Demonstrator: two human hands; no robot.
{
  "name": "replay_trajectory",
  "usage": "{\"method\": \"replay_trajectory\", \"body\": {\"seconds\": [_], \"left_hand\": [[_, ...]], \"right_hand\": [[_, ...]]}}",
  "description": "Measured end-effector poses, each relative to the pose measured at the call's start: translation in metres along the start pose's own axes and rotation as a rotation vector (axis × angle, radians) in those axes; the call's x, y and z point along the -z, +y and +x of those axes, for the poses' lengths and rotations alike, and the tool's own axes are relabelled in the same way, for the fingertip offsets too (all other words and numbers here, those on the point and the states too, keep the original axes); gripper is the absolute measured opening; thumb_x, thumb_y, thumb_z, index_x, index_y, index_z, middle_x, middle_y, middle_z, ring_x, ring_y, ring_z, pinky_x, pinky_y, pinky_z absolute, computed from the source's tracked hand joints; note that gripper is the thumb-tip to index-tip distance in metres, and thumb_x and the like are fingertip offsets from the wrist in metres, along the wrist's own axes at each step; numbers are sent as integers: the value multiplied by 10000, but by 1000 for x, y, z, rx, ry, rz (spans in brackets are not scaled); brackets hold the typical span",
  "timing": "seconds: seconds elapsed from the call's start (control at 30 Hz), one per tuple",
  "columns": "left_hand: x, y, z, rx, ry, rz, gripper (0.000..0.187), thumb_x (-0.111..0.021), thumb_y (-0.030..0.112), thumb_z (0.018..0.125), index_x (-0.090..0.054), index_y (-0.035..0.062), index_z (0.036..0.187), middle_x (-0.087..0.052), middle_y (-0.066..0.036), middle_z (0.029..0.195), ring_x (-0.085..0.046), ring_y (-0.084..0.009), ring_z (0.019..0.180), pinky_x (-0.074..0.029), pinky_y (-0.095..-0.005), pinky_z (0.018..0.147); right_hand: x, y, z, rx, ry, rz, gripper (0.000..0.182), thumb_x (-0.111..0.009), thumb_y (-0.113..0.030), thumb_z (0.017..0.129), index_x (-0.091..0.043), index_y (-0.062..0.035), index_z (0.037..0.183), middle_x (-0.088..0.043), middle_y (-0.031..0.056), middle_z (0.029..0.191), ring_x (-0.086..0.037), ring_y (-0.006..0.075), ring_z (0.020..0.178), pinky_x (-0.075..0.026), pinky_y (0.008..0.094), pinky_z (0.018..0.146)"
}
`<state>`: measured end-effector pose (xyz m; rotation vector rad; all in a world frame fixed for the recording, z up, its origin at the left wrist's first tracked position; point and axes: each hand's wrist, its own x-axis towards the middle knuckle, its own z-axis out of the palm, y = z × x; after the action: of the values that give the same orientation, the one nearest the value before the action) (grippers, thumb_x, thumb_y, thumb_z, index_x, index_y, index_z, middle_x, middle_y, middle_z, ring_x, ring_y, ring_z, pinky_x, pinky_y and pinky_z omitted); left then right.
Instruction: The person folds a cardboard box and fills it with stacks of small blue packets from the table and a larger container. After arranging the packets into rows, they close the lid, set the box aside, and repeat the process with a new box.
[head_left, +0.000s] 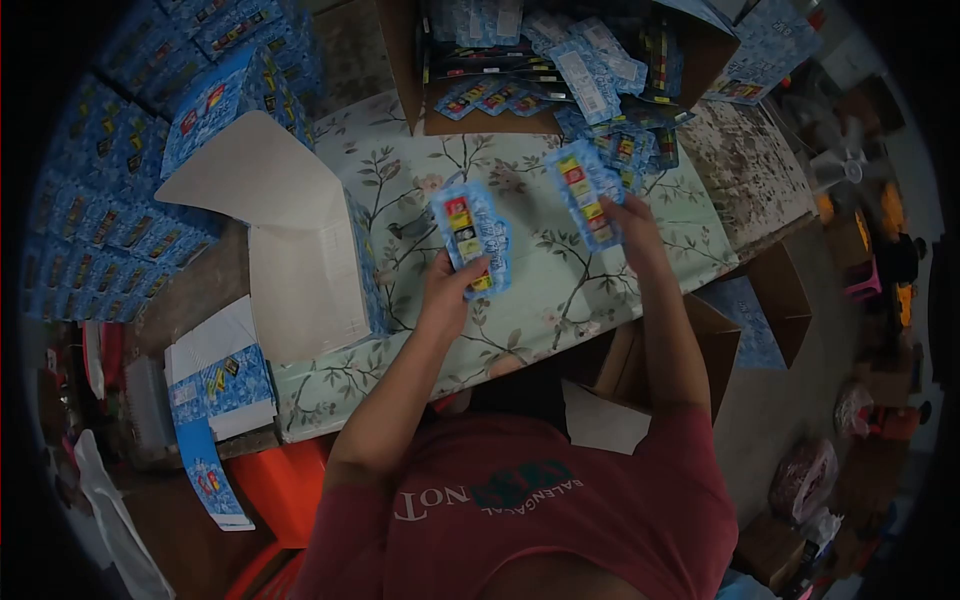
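Observation:
My left hand [452, 290] grips a small stack of blue packets [470, 225] with red, yellow and black labels, held above the floral tablecloth. To its right, my right hand [632, 228] is closed on another blue packet [578, 190], slightly blurred. Beyond my hands a brown carton [402, 60] lies with its opening toward me, holding many loose blue packets [582, 82]. Some of them spill out over its front edge. On the left of the cloth stands an open blue box [308, 290], its white inside showing and its flap raised.
Stacked blue boxes [90, 210] fill the left side. Flattened blue-and-white boxes [225, 390] lie at the table's left corner, above a red chair [280, 485]. Open cartons [775, 300] sit below the table's right edge. A fan [850, 165] stands farther right.

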<state>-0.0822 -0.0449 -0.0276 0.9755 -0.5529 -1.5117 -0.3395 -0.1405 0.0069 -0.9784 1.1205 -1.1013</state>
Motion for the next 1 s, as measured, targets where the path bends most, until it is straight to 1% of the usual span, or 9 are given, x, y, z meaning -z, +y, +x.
{"method": "replay_trajectory", "body": {"seconds": [0.37,0.43,0.47,0.53,0.6,0.67,0.73,0.8,1.0], "left_hand": [[2,-16,-19,62,-22,276,312,-664,151,853,-556,26,1118,-602,-65,1071,-586,-127,944,-496,-287,775],[-3,-11,-24,-430,262,983,513,-749,199,762,-508,3,1170,-552,-140,1167,-558,-197,1052,-485,-342,813],[-4,-4,-23,-439,258,979,513,-749,199,762,-508,3,1170,-552,-140,1167,-558,-197,1052,-485,-342,813],[-19,33,-33,-1118,451,1568,634,-786,235,672,-488,38,1196,-460,-184,1244,-519,-276,1093,-473,-377,816],[-16,44,-30,-1045,215,1650,622,-789,241,651,-497,36,1160,-494,-172,1190,-537,-289,1045,-474,-392,801],[-11,47,-21,-985,-17,1719,609,-792,247,630,-506,35,1125,-528,-159,1136,-556,-303,997,-475,-408,786],[-1,37,-20,-488,-214,1645,547,-783,202,626,-511,39,1072,-570,-142,1037,-576,-315,935,-484,-406,749],[-11,43,-24,-473,-255,1648,512,-771,185,641,-516,40,1061,-591,-139,980,-593,-319,896,-488,-402,730],[-16,47,-23,-296,-300,1662,460,-745,224,686,-539,36,1051,-638,-168,820,-626,-360,764,-497,-442,668]], "right_hand": [[-91,41,-35,309,-421,-653,221,-602,-224,879,-599,-17,956,-599,80,725,-558,177,652,-442,297,619],[-89,32,-34,386,-362,-708,199,-604,-216,874,-602,-35,959,-604,101,750,-571,222,680,-449,312,633],[-88,26,-32,454,-311,-761,180,-606,-207,869,-606,-54,962,-609,123,774,-585,268,708,-457,328,647],[-85,12,-30,652,-405,-929,181,-606,-213,868,-608,-60,965,-619,127,805,-591,289,740,-467,343,661],[-82,0,-28,839,-500,-1095,183,-606,-218,867,-611,-67,969,-629,131,837,-596,311,772,-476,357,675],[-83,-18,-6,514,-787,-1013,259,-652,-227,843,-625,-61,1040,-640,149,926,-620,264,896,-489,363,765],[-65,-36,58,772,-302,-984,365,-677,-264,820,-602,-41,1099,-627,168,1025,-598,309,952,-475,376,823],[-47,-79,119,858,215,-1245,690,-735,-347,750,-449,-7,1277,-551,208,1180,-533,352,1083,-445,405,899],[-6,-102,218,775,455,-1710,989,-800,-467,595,-336,-21,1345,-484,222,1229,-504,409,1081,-457,463,853]]}}
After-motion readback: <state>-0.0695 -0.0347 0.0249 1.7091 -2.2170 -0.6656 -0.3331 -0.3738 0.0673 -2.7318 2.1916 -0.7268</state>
